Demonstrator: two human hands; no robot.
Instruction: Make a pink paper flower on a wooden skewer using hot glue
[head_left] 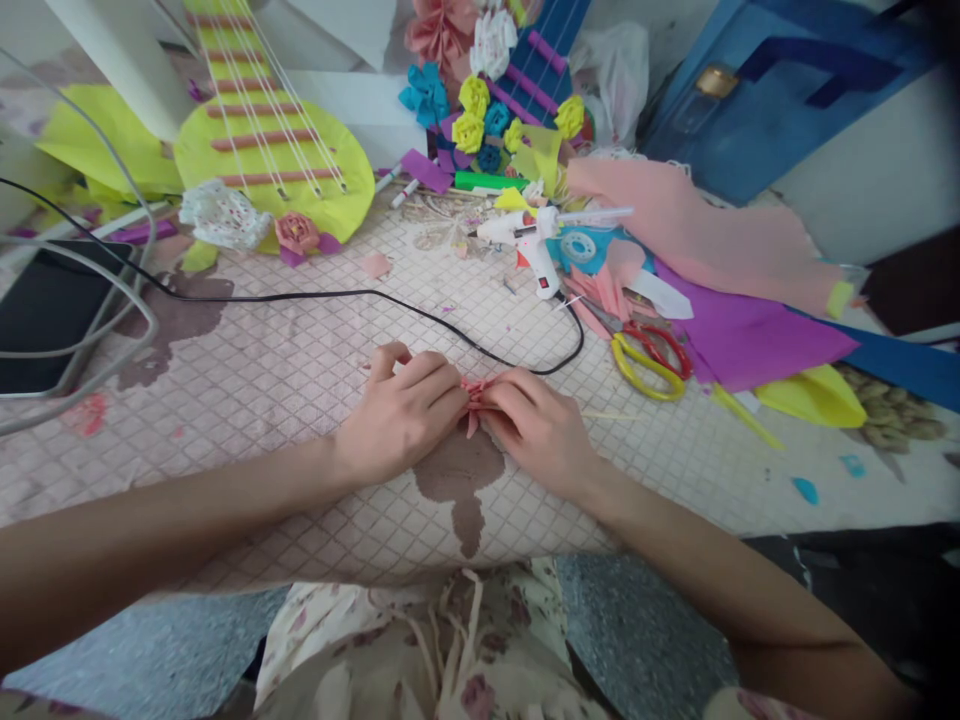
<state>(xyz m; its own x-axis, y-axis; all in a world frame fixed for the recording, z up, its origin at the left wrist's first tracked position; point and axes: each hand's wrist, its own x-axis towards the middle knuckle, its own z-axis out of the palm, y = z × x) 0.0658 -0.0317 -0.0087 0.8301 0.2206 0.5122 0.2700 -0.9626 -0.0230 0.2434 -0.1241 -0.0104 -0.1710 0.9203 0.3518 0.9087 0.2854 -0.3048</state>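
Low over the quilted cloth, my left hand [409, 410] and my right hand [540, 430] meet at a small pink paper flower [473, 392]. Both have their fingers closed on it, the left from its left side and the right from its right. Much of the flower is hidden by the fingertips. A thin pale stick [606, 415] sticks out to the right from behind my right hand; whether it joins the flower I cannot tell. Beyond the hands lies a white glue gun [534, 245], its black cord [390, 296] curving behind them.
Scissors [651, 362] with red and yellow handles lie to the right, beside purple paper [750, 325] and pink crepe paper [705, 220]. A yellow paper guitar [277, 165] with a white flower [223, 215] stands back left, near a phone [56, 310]. A blue case [787, 90] is at the back right.
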